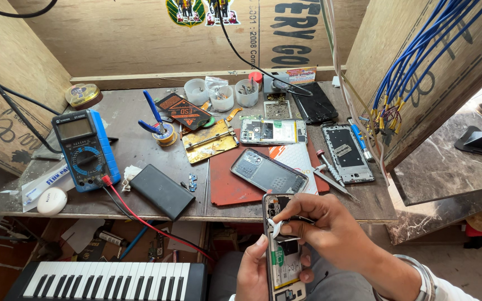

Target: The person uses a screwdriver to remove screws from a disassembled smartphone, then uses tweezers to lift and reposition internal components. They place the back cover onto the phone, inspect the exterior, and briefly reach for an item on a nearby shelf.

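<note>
- Head view showed an opened phone (283, 251), back cover off, held below the front edge of the bench (140, 150), over the person's lap.
- Its long axis ran nearly straight away from the person, top end toward the bench, bottom end at the lower edge of the picture.
- Left hand (252, 273) was closed around the phone's lower left edge, thumb lying along the side, carrying its weight from beneath.
- Right hand (330, 231) came in from the right and lay across the upper part of the phone, fingers pinched narrow on a small white piece (275, 227) near the left edge of the frame; what that piece was could not be told.
- Both hands touched the phone, so neither was nearer; the right one worked on top, the left one only held.
- On the bench just beyond lay a second opened phone (269, 171) on a red mat (227, 187), with tweezers (336, 183) to its right, near the right hand.
- Farther left sat a dark flat pack (160, 191) and a blue multimeter (85, 149), its red lead (140, 214) hanging over the front edge.
- Well below the bench, to the left of the hands, a keyboard (112, 280) with black and white keys showed.
</note>
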